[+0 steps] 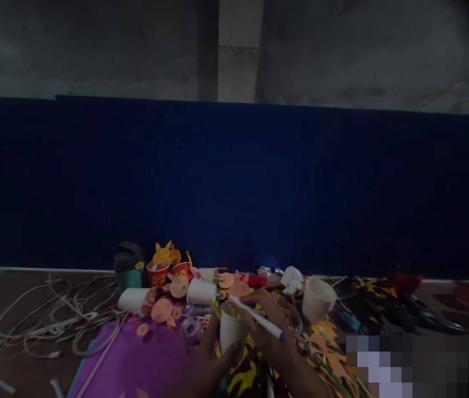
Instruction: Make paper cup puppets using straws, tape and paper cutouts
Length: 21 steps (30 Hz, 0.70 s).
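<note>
My left hand (213,351) is wrapped round a white paper cup (231,330), which stands upright with its mouth up. Something yellow shows at the cup's rim. A white marker with a purple end (264,322) lies slanted in my right hand (274,318), whose fingers also reach over the cup's rim. The marker's other end points toward the cup, and I cannot tell whether it touches. Just behind the hands, a white cup (201,291) lies on its side. Orange paper animal faces (163,310) are spread to the left, near a tape roll (191,330).
Purple sheets (135,354) cover the front left, with white cables (58,323) beyond. A dark-topped teal bottle (129,271) and red cups (159,273) stand at the back. On the right are a white cup (318,298), paper scraps (329,354) and dark items. A blue partition (234,182) rises behind.
</note>
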Each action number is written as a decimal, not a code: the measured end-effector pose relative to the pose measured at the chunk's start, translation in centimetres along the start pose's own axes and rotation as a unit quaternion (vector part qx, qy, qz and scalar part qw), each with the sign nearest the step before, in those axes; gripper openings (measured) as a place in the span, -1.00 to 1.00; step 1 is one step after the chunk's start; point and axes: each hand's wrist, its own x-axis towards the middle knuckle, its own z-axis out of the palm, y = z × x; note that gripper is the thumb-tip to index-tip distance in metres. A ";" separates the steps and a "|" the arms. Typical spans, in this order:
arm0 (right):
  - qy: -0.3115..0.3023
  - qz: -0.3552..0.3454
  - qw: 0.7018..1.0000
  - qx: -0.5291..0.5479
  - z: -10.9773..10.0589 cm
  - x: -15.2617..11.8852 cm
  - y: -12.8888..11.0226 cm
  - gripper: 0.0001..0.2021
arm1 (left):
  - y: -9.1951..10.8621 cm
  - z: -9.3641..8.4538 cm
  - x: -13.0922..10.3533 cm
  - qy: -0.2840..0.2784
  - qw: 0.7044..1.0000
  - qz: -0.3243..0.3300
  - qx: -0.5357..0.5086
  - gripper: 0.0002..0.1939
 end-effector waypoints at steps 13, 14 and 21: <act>-0.004 -0.010 0.999 -0.046 0.0 -0.1 0.2 -0.91 | -0.4 0.1 0.1 -0.003 1.000 0.009 0.000 -0.33; -0.005 -0.014 0.999 -0.050 0.0 -0.1 0.3 -0.90 | -0.2 0.1 0.0 -0.002 1.000 0.009 -0.002 -0.35; -0.013 -0.014 0.998 -0.057 0.3 -0.5 1.2 -0.96 | 0.5 0.1 -0.1 0.008 1.000 -0.009 -0.009 -0.38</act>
